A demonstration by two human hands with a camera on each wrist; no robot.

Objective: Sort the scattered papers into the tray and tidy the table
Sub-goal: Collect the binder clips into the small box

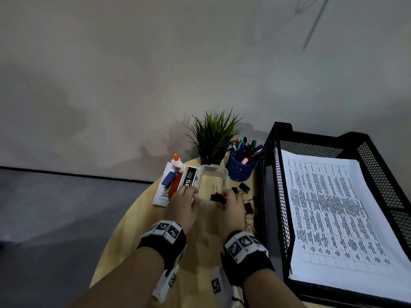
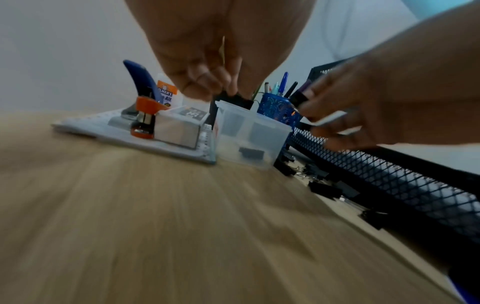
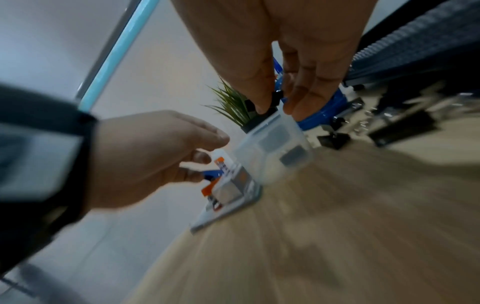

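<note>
Over the clear box (image 1: 213,177), right hand (image 1: 233,207) pinching a binder clip (image 1: 218,198), left hand (image 1: 182,207) loosely curled, seemingly empty.

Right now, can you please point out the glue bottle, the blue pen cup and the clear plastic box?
glue bottle (image 1: 177,163): head view, on its white body below the orange cap.
blue pen cup (image 1: 241,170): head view, on its front wall.
clear plastic box (image 2: 253,134): left wrist view, on its near side wall.

Black metal-mesh tray (image 1: 378,174), wood-grain table (image 1: 124,241)
</note>
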